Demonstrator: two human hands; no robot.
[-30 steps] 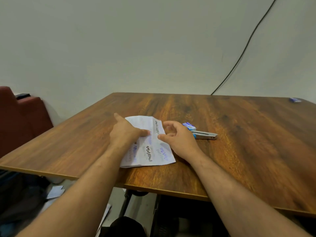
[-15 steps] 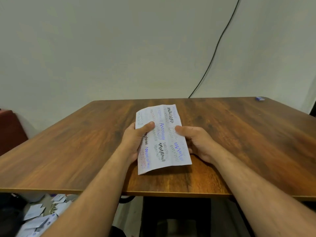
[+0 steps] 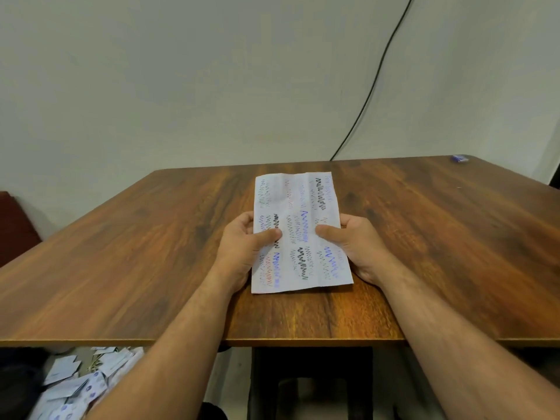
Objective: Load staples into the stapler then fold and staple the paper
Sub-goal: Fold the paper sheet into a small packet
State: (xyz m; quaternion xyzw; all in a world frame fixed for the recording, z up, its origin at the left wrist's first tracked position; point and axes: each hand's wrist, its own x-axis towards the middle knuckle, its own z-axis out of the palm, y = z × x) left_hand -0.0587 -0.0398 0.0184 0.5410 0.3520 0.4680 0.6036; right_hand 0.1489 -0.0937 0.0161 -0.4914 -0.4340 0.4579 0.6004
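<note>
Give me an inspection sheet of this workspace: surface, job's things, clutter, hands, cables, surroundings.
Surface: brown wood-grain table top, bare apart from the items below.
Job's things: white folded paper covered in black, blue and red scribbles, held over the table; stapler not in view.
Clutter: small blue object at the table's far right corner; too small to identify.
Hands: left hand grips the paper's left edge, thumb on top; right hand grips the right edge, thumb on top.
Cables: black cable running down the wall to behind the table.
Surroundings: pale wall; scattered white papers on the floor at lower left; dark red seat at left.
</note>
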